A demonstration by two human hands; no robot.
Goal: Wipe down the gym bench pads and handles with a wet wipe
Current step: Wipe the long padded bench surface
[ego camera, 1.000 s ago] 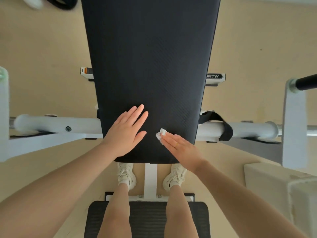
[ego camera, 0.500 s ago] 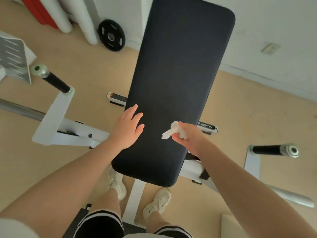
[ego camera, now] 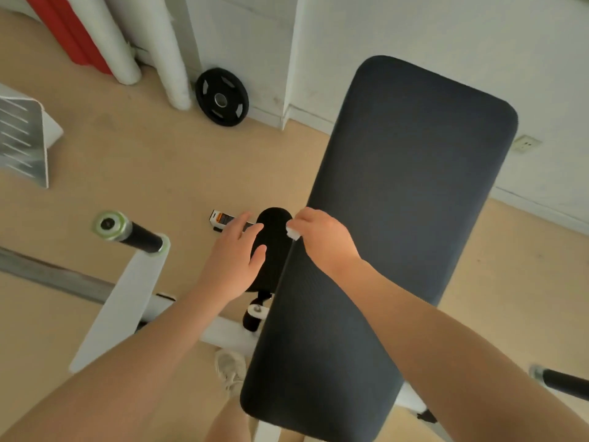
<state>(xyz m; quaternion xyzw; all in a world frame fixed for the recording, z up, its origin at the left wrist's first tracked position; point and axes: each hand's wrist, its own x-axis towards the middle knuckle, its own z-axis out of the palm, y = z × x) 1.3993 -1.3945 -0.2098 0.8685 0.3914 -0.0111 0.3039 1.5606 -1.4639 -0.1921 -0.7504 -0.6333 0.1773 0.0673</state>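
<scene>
The long dark back pad (ego camera: 398, 218) of the gym bench runs from the bottom centre up to the right. A small black side pad (ego camera: 272, 237) sits just left of its edge. My left hand (ego camera: 234, 260) lies on that side pad, fingers spread. My right hand (ego camera: 325, 240) is at the back pad's left edge, pinching a crumpled white wet wipe (ego camera: 292, 232), of which only a corner shows. A black handle (ego camera: 134, 234) with a green-ringed cap sticks out at the left. Another black handle (ego camera: 564, 382) shows at the lower right.
The white bench frame (ego camera: 121, 301) and a steel bar (ego camera: 47, 272) cross the left side. A black weight plate (ego camera: 222, 97) leans on the wall beside white and red rolls (ego camera: 105, 36). A ridged metal footplate (ego camera: 20, 141) is at the far left. My shoe (ego camera: 231, 368) stands under the bench.
My view swung left and up the bench. My left hand slid off the back pad onto the small side pad. My right hand carried the wipe to the back pad's left edge.
</scene>
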